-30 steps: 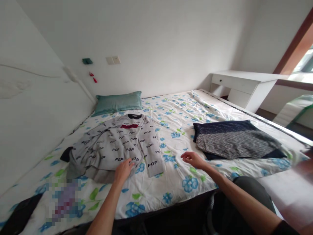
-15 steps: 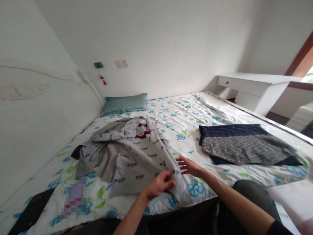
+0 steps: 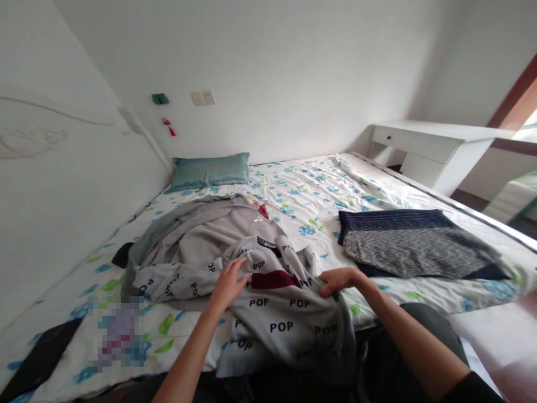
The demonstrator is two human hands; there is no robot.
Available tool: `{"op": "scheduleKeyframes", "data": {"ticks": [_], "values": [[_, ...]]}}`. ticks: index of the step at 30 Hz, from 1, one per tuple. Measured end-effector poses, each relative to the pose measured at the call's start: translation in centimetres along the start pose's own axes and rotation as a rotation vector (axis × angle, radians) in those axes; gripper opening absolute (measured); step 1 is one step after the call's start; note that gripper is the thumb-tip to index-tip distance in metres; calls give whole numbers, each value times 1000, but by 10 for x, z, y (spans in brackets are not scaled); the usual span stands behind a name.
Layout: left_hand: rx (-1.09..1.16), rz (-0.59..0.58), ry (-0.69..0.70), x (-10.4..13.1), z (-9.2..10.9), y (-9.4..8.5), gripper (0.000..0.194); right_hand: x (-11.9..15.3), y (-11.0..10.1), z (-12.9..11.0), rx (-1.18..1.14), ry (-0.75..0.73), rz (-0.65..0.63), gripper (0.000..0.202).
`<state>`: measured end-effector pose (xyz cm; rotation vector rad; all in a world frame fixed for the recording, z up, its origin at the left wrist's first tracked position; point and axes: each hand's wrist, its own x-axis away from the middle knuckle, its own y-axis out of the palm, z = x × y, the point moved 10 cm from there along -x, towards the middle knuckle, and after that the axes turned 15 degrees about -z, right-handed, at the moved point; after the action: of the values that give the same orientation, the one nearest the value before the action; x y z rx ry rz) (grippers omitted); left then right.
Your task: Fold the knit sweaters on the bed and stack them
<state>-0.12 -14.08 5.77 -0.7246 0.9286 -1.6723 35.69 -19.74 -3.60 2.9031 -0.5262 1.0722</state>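
Since the frame half a second earlier, the light grey long-sleeved sweatshirt with black "POP" lettering has been shifted toward the person: its dark collar and dark red chest panel are now seen closer to the near edge of the bed, and its lower front is draped over that edge. It is bunched and creased, with one lettered sleeve laid out to the left. Behind it, plain grey cloth with a small pale tag is exposed.

Left hand is observed partly open, fingers extended and laid on the sweatshirt just left of the red panel; no fold is seen gripped. Right hand is curled at the garment's right side, thumb lowered against the fabric; whether cloth is pinched cannot be told.

Underneath, a white bedsheet printed with blue flowers and green leaves is spread. To the right, well apart from the sweatshirt, a flat navy and speckled-grey knitted garment is laid. A black flat object is noted at lower left. Farther back, a rectangular teal satin pillow is placed against the wall, and a white wooden desk is positioned beyond the bed.
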Motion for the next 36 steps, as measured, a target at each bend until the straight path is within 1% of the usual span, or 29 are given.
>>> {"op": "scheduleKeyframes", "data": {"ticks": [1,2,3,4,5,6,7,9,10,11,12,13,14,16,17,18,19,20,21,22,24,26,29,31,32,33,34,36], "values": [[-60,52,-31,-4,-19,-12,61,7,5,9,-33,56,-101,48],[-107,89,-62,-7,-37,-22,68,13,9,20,-77,120,-169,56],[-146,110,-93,-10,-52,-29,74,19,9,32,-112,188,-199,62],[-178,109,-123,-14,-65,-32,79,24,5,43,-120,252,-186,64],[-206,85,-154,-18,-76,-32,83,28,-3,51,-100,302,-127,64],[-227,39,-187,-22,-85,-28,86,31,-17,57,-57,336,-21,61],[-242,-22,-222,-25,-93,-22,88,35,-35,59,3,342,127,58],[-267,-141,-292,-30,-104,-7,88,48,-73,46,138,261,495,50],[-285,-180,-322,-32,-106,-1,86,54,-85,36,195,191,653,48],[-305,-206,-348,-33,-107,3,82,57,-91,26,238,116,764,48],[-324,-229,-371,-34,-106,6,75,55,-93,17,272,49,823,50],[-338,-251,-386,-35,-105,9,65,49,-90,11,300,5,836,55],[-349,-271,-390,-36,-102,10,53,39,-85,8,329,-6,815,62],[-358,-266,-369,-39,-93,6,34,17,-72,7,398,53,707,69],[-363,-225,-348,-40,-87,-1,29,7,-65,8,435,107,638,66],[-368,-158,-322,-40,-80,-11,27,1,-59,9,472,156,578,59],[-370,-78,-296,-38,-74,-22,25,0,-57,8,504,193,545,49],[-365,-1,-278,-36,-69,-35,24,3,-58,5,525,214,553,40],[-355,65,-270,-32,-65,-46,24,12,-64,1,529,225,602,33],[-341,118,-275,-27,-64,-56,25,26,-72,-3,517,228,684,31],[-301,196,-318,-16,-65,-74,28,63,-91,-7,465,223,891,35],[-245,280,-346,-1,-65,-92,30,107,-106,-6,420,186,1101,38],[-147,443,-306,22,-63,-118,28,182,-120,9,329,86,1470,42],[-95,512,-266,32,-64,-130,28,228,-123,31,197,12,1691,47],[-69,505,-242,33,-65,-131,29,245,-125,44,114,-23,1761,48],[-38,464,-214,31,-67,-129,31,256,-127,56,29,-58,1792,49],[-5,393,-186,27,-69,-123,33,262,-131,68,-53,-89,1784,48],[58,202,-162,20,-76,-101,40,259,-139,85,-166,-128,1671,44]]}}
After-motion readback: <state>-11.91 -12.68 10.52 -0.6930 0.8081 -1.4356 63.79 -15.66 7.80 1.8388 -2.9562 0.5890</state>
